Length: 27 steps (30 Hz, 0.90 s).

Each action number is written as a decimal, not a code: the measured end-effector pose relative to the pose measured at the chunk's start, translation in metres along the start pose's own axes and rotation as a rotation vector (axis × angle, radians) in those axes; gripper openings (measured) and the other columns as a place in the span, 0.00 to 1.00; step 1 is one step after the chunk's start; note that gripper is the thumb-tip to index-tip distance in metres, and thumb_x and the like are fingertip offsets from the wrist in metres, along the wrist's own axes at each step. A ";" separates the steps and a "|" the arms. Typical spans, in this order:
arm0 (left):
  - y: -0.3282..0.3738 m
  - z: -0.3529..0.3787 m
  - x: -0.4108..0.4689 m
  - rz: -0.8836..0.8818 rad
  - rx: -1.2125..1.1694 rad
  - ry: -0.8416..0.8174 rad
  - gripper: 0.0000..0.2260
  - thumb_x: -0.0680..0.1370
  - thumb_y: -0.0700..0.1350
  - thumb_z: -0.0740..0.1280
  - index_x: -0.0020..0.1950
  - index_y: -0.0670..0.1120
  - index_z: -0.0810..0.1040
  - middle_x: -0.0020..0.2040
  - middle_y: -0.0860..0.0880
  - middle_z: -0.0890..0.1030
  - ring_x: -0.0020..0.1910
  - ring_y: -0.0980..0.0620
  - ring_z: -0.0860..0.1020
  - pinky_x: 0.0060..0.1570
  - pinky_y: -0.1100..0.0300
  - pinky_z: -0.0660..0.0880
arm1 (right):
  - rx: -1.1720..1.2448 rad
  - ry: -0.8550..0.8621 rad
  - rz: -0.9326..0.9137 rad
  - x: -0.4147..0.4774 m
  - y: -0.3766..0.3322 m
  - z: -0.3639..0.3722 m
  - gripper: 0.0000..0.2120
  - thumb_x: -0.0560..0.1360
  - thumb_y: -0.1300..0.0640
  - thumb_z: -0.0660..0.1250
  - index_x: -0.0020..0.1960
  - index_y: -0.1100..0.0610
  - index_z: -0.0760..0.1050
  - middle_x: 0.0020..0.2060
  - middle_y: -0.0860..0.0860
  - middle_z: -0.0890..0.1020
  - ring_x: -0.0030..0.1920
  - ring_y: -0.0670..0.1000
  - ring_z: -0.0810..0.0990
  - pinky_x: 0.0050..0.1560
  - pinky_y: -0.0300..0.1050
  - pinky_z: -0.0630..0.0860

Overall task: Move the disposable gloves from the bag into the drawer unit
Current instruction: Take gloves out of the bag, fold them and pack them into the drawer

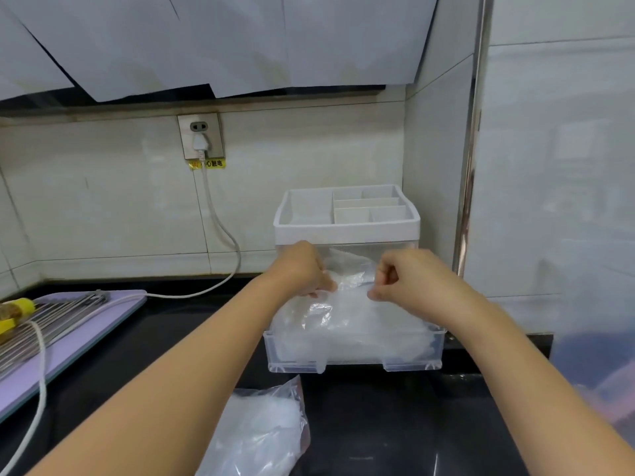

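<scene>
Black worktop [378,424], tiled wall behind. Drawer unit [347,228] in corner, bottom drawer [354,355] pulled out toward person, heaped with clear film. Left hand [302,269] and right hand [409,276] both up at drawer mouth, fingers [326,286] curled, pinching bunch of disposable gloves [350,269] between them. Bunch stretched side to side, just over drawer pile; contact with pile unclear. Way in looks straight down. Bag [261,427] on worktop nearer person, beside left forearm, white wad inside. Left hand likely nearer for next reach.
</scene>
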<state>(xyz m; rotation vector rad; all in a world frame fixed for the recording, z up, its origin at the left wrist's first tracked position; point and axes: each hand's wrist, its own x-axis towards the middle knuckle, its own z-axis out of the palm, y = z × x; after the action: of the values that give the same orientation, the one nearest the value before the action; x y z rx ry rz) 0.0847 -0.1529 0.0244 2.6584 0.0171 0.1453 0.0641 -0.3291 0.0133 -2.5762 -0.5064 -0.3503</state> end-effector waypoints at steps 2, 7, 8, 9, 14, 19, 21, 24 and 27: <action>0.000 0.004 0.004 0.006 0.060 -0.004 0.18 0.73 0.44 0.73 0.27 0.45 0.68 0.25 0.50 0.73 0.22 0.56 0.71 0.23 0.67 0.64 | -0.001 -0.121 0.031 0.002 0.005 0.005 0.08 0.75 0.65 0.62 0.46 0.55 0.78 0.44 0.46 0.80 0.42 0.45 0.77 0.39 0.35 0.71; -0.002 0.010 0.005 -0.007 0.232 -0.034 0.18 0.73 0.42 0.72 0.27 0.44 0.67 0.25 0.49 0.68 0.25 0.53 0.66 0.27 0.62 0.63 | -0.109 -0.252 0.120 0.001 0.009 0.010 0.21 0.75 0.69 0.53 0.63 0.61 0.76 0.64 0.57 0.76 0.64 0.58 0.74 0.63 0.48 0.73; -0.002 0.010 0.005 -0.007 0.270 -0.021 0.18 0.73 0.42 0.71 0.28 0.44 0.66 0.26 0.49 0.67 0.25 0.52 0.65 0.26 0.62 0.63 | -0.127 -0.273 0.136 0.001 0.009 0.012 0.20 0.74 0.70 0.53 0.63 0.65 0.74 0.65 0.61 0.75 0.65 0.61 0.72 0.64 0.53 0.71; -0.002 0.010 0.004 -0.005 0.317 0.001 0.17 0.72 0.42 0.71 0.29 0.44 0.66 0.27 0.49 0.67 0.26 0.52 0.66 0.27 0.62 0.63 | -0.145 -0.284 0.142 0.002 0.009 0.014 0.20 0.73 0.70 0.53 0.64 0.67 0.72 0.64 0.63 0.74 0.65 0.62 0.70 0.64 0.56 0.70; 0.007 0.002 -0.013 -0.036 0.534 0.284 0.10 0.76 0.38 0.67 0.41 0.45 0.67 0.38 0.50 0.69 0.41 0.49 0.70 0.38 0.59 0.67 | -0.187 -0.283 0.149 0.003 0.008 0.022 0.19 0.75 0.67 0.53 0.62 0.62 0.75 0.60 0.58 0.78 0.61 0.57 0.76 0.62 0.53 0.74; 0.022 -0.002 -0.034 0.158 0.251 0.335 0.05 0.76 0.40 0.64 0.43 0.41 0.78 0.38 0.47 0.79 0.40 0.45 0.78 0.37 0.56 0.74 | -0.174 -0.298 0.158 0.003 0.003 0.023 0.19 0.76 0.66 0.53 0.64 0.60 0.73 0.62 0.56 0.76 0.61 0.56 0.76 0.61 0.50 0.74; 0.028 0.008 -0.037 0.181 0.117 0.077 0.10 0.78 0.42 0.64 0.48 0.38 0.82 0.44 0.43 0.84 0.46 0.44 0.82 0.46 0.53 0.79 | -0.191 -0.306 0.148 0.004 0.001 0.024 0.18 0.77 0.66 0.52 0.64 0.60 0.73 0.60 0.55 0.76 0.57 0.54 0.77 0.58 0.46 0.75; 0.031 0.028 -0.028 0.194 0.152 -0.225 0.13 0.79 0.39 0.60 0.58 0.40 0.80 0.56 0.43 0.82 0.55 0.43 0.79 0.54 0.53 0.75 | -0.224 -0.335 0.121 0.007 0.004 0.028 0.14 0.78 0.65 0.53 0.57 0.62 0.75 0.45 0.54 0.76 0.41 0.50 0.75 0.38 0.39 0.71; 0.020 0.037 -0.020 0.177 0.091 -0.424 0.18 0.80 0.38 0.59 0.70 0.46 0.72 0.69 0.49 0.73 0.67 0.49 0.71 0.66 0.57 0.67 | -0.258 -0.375 0.117 0.007 0.006 0.028 0.14 0.78 0.63 0.55 0.58 0.60 0.77 0.48 0.54 0.79 0.41 0.51 0.75 0.37 0.40 0.70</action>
<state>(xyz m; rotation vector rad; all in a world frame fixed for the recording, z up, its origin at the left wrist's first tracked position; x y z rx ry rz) 0.0680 -0.1882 -0.0013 2.7238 -0.3562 -0.3717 0.0769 -0.3180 -0.0110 -2.9235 -0.4596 0.1216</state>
